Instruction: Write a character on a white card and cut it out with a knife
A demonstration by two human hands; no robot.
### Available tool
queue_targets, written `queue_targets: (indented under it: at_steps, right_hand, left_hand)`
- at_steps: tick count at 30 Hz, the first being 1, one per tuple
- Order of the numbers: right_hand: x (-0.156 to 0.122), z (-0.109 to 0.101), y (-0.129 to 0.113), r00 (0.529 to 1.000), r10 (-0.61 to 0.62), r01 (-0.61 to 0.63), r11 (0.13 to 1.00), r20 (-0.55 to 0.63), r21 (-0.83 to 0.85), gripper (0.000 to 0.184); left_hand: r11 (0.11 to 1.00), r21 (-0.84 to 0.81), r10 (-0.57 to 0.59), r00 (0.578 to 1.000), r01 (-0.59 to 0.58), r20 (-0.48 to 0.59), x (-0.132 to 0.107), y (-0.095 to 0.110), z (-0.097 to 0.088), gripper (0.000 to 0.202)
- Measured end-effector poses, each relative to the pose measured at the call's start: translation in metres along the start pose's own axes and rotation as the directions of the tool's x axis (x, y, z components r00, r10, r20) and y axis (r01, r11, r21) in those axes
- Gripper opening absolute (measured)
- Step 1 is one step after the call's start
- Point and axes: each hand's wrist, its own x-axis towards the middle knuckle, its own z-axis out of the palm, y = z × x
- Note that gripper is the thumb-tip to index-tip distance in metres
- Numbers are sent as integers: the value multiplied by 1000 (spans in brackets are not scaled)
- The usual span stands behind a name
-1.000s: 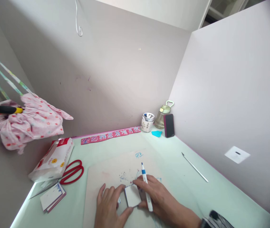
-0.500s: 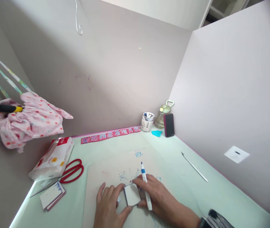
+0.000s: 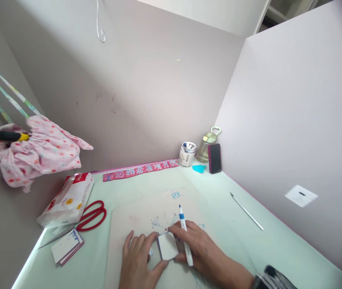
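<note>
On your left, a pink patterned cloth bag (image 3: 43, 150) hangs by straps, a black-and-yellow handle (image 3: 10, 136) poking out. Below it on your table (image 3: 213, 196) lie a white-and-red soft pack (image 3: 68, 200) and red-handled scissors (image 3: 94, 216). Ahead you have a lidded bottle (image 3: 204, 149), an upright dark phone (image 3: 214, 158) and a blue scrap (image 3: 199, 169); to your right, a slim silvery tool (image 3: 246, 210).

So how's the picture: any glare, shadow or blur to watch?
Head view: glare whitens the desk along its left edge; head view: shadow darkens the upper left of the back wall; head view: the marker is clearly outlined, its small print unreadable.
</note>
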Motion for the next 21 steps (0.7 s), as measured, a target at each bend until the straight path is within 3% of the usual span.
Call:
queue_targets:
  at_steps: [21]
  right_hand:
    - [1, -1, -1, 1000, 19, -19, 1000, 22, 14, 64]
  left_hand:
    - [999, -17, -34, 999, 34, 25, 1, 1, -2, 52]
